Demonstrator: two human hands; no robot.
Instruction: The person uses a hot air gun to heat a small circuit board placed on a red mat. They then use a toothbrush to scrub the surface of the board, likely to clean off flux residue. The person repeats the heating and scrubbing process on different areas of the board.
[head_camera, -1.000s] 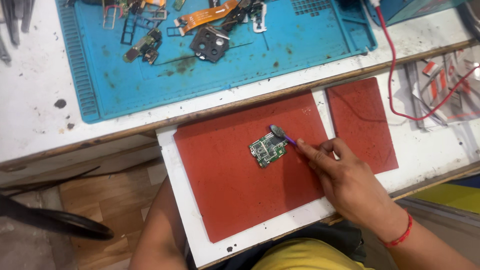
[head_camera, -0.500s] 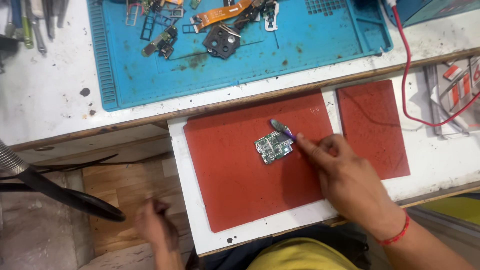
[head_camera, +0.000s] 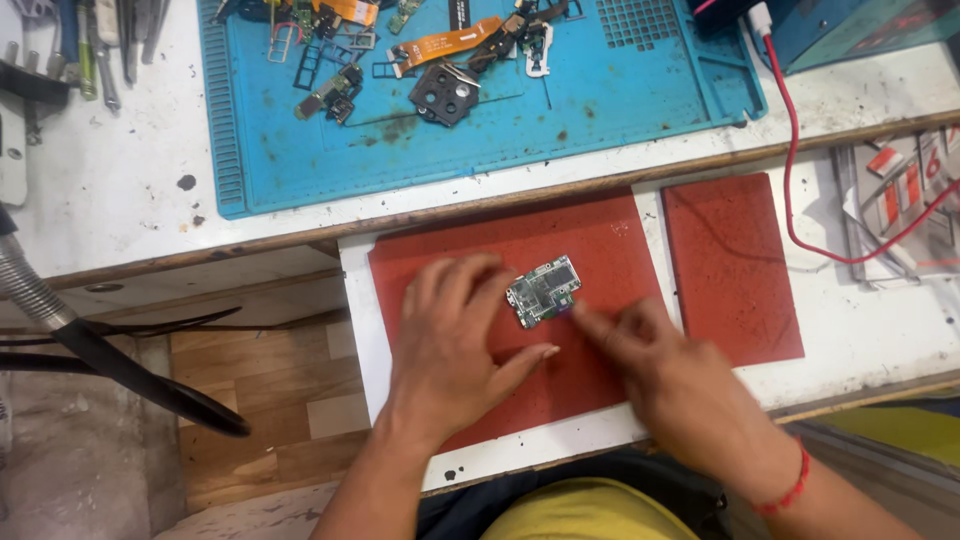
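The only printed matter in view is a small heap of flat packets (head_camera: 905, 215) at the far right edge of the white bench, lying to the right of the smaller red mat (head_camera: 730, 265) and apart from it. They are thin, rectangular, white or pale grey sleeves with red blocks and stripes on their faces, overlapping one another at slight angles (how many there are cannot be told, since the picture's edge cuts them off). A red cable (head_camera: 800, 190) loops across their left side. Above that same red mat, at the top right corner, stands part of a teal box-like casing (head_camera: 860, 25); whether it carries a screen or label cannot be told.
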